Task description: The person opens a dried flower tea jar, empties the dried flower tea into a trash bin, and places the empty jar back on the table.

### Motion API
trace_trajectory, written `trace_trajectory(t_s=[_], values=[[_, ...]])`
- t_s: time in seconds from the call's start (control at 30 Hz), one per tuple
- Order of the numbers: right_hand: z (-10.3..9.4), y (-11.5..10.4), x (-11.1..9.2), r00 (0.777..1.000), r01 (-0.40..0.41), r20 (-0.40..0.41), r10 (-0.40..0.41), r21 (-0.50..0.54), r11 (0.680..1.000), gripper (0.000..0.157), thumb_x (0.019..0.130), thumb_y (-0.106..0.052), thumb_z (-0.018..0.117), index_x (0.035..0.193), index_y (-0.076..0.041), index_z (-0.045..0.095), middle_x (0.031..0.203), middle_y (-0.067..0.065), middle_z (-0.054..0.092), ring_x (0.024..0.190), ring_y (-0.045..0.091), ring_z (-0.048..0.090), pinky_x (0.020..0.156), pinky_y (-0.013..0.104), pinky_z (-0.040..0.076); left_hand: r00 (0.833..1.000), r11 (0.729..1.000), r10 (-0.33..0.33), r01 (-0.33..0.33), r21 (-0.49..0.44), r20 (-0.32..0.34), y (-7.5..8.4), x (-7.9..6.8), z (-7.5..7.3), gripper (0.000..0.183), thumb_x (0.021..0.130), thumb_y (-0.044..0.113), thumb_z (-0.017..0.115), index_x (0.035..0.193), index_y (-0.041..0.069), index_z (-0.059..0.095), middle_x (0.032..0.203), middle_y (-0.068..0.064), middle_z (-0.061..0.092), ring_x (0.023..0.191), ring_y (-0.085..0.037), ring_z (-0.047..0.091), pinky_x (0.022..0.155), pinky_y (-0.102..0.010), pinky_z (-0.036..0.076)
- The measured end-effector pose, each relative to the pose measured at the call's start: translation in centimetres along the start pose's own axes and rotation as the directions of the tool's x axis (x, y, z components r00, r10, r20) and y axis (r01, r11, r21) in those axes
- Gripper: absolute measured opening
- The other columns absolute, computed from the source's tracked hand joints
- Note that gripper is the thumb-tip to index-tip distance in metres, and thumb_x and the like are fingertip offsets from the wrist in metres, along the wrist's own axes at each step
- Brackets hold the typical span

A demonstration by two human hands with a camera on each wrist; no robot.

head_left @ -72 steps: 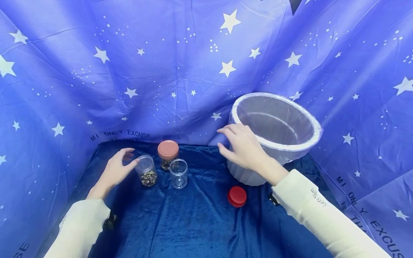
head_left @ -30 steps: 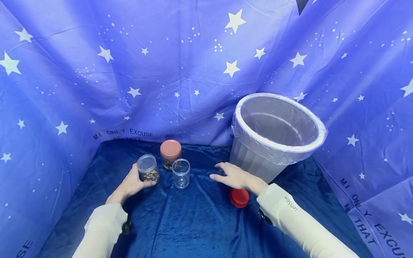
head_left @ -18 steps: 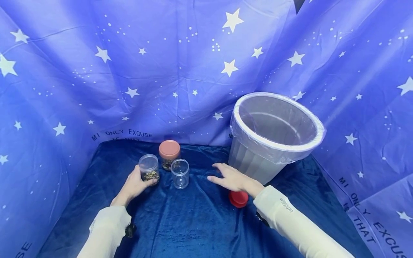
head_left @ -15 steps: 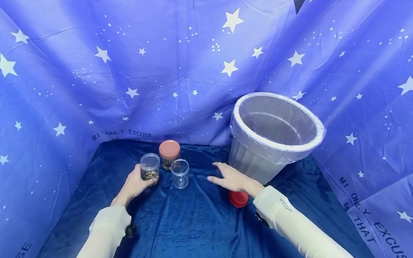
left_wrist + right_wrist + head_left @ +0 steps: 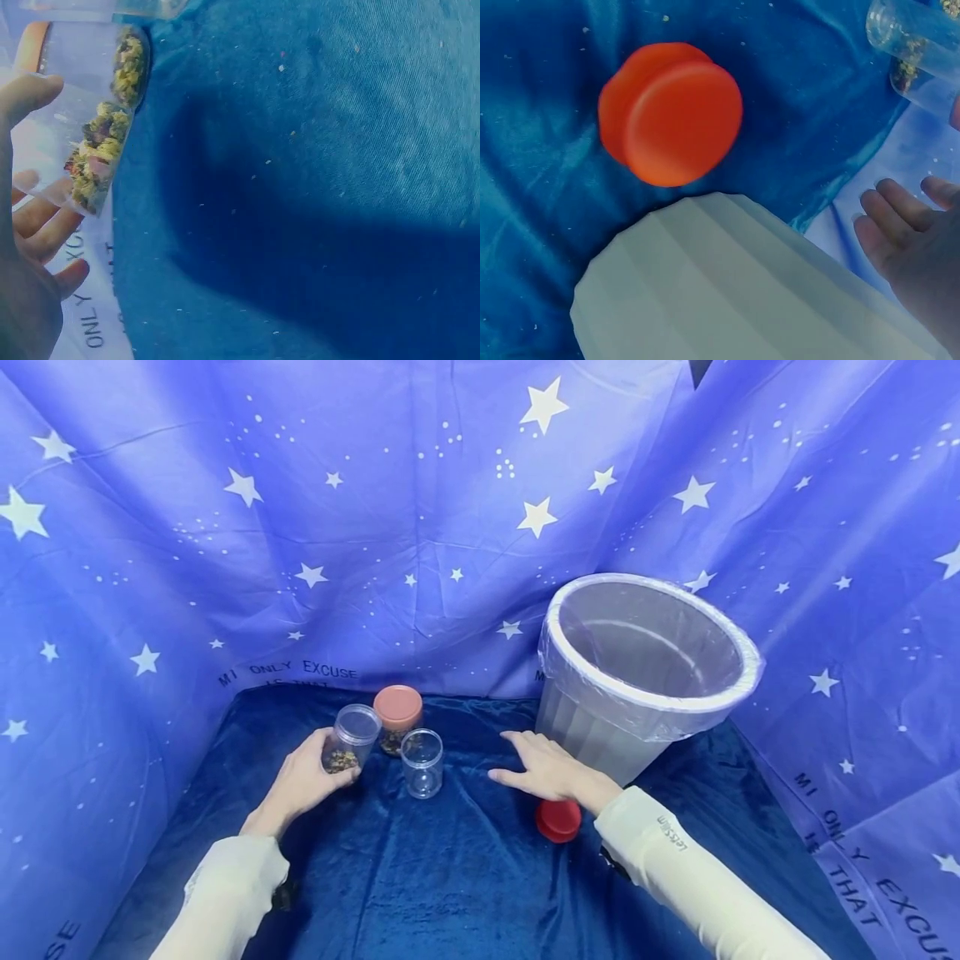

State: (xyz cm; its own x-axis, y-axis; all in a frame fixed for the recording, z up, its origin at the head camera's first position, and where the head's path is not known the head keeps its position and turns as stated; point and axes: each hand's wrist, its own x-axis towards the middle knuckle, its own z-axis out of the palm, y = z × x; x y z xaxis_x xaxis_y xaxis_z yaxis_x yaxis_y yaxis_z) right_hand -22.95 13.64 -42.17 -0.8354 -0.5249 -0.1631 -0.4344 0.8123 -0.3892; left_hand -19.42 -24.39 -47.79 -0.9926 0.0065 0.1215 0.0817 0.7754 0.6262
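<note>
My left hand (image 5: 300,781) grips a clear jar (image 5: 357,727) with dried yellow-green bits at its bottom. The jar leans, its top towards the right, and in the left wrist view the thumb and fingers lie around it (image 5: 52,142). Close behind it stands a second jar with a pink lid (image 5: 398,706) and similar contents. To the right, an empty clear jar (image 5: 422,768) stands upright. Fingers extended and holding nothing, my right hand (image 5: 551,768) hovers left of the bin, just beyond a red round lid-like piece (image 5: 558,821), which looks double-layered in the right wrist view (image 5: 679,120).
A grey ribbed bin (image 5: 592,735) with a clear plastic liner over its white rim stands at the right back. Dark blue velvet cloth (image 5: 435,893) covers the table. Purple star-patterned curtains (image 5: 420,527) enclose the back and sides.
The left hand, earlier beside the jar, took hold of it; over the last half second the jar rose slightly and tilted rightward. The right hand came down from before the bin's rim, then stayed nearly still.
</note>
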Motion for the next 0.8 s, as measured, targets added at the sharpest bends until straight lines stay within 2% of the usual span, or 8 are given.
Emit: trace_trajectory(t_s=[0.13,0.27,0.4,0.57,0.67,0.8], values=[[-0.8,0.0,0.2,1.000,0.001,-0.005,-0.001,-0.004,1.000,0.081,0.093,-0.058,0.055,0.150,-0.004,0.036,0.146,0.020,0.047,0.135,0.038,0.046,0.112,0.054,0.036,0.996,0.996,0.079,-0.077,0.041,-0.042,0.7,0.1,-0.4,0.072,0.079,0.039,0.078,0.134,0.002,0.050,0.125,-0.020,0.062,0.113,-0.037,0.060,0.095,-0.055,0.046],[-1.7,-0.1,0.4,1.000,-0.004,-0.026,0.004,-0.004,1.000,0.084,0.092,-0.061,0.055,0.151,-0.005,0.035,0.149,0.019,0.045,0.137,0.039,0.043,0.114,0.054,0.034,0.986,0.986,0.146,-0.139,0.090,-0.077,1.7,0.2,-0.7,0.069,0.079,0.038,0.077,0.131,0.001,0.052,0.122,-0.019,0.064,0.113,-0.037,0.060,0.101,-0.058,0.039],[-2.4,-0.4,0.5,1.000,-0.016,-0.025,0.017,0.044,0.999,0.090,0.088,-0.065,0.058,0.153,-0.008,0.031,0.152,0.017,0.042,0.141,0.037,0.038,0.116,0.054,0.030,0.980,0.979,0.172,-0.160,0.123,-0.097,2.6,0.3,-1.1,0.069,0.078,0.038,0.077,0.131,0.002,0.051,0.119,-0.018,0.065,0.115,-0.036,0.058,0.106,-0.061,0.031],[-3.2,-0.9,0.6,1.000,-0.023,-0.006,0.024,0.108,0.994,0.100,0.081,-0.067,0.066,0.155,-0.012,0.027,0.155,0.013,0.037,0.145,0.035,0.032,0.118,0.055,0.026,0.972,0.967,0.209,-0.189,0.172,-0.109,3.4,0.7,-1.5,0.067,0.076,0.037,0.078,0.129,0.004,0.053,0.116,-0.017,0.065,0.113,-0.035,0.058,0.106,-0.061,0.031],[-3.4,-1.0,0.8,1.000,-0.006,-0.018,0.008,0.090,0.996,0.101,0.080,-0.066,0.067,0.155,-0.011,0.027,0.155,0.013,0.038,0.144,0.035,0.034,0.117,0.055,0.028,0.967,0.957,0.231,-0.206,0.206,-0.107,3.8,0.8,-1.8,0.067,0.075,0.038,0.078,0.127,0.005,0.053,0.114,-0.016,0.065,0.111,-0.033,0.059,0.105,-0.060,0.032],[-3.6,-1.0,1.3,0.998,0.025,-0.052,-0.023,0.040,0.999,0.099,0.081,-0.064,0.068,0.154,-0.010,0.029,0.153,0.015,0.040,0.142,0.035,0.038,0.116,0.054,0.031,0.969,0.948,0.234,-0.210,0.239,-0.074,4.8,0.9,-2.2,0.069,0.076,0.041,0.077,0.129,0.004,0.053,0.116,-0.016,0.065,0.111,-0.033,0.059,0.106,-0.060,0.032]])
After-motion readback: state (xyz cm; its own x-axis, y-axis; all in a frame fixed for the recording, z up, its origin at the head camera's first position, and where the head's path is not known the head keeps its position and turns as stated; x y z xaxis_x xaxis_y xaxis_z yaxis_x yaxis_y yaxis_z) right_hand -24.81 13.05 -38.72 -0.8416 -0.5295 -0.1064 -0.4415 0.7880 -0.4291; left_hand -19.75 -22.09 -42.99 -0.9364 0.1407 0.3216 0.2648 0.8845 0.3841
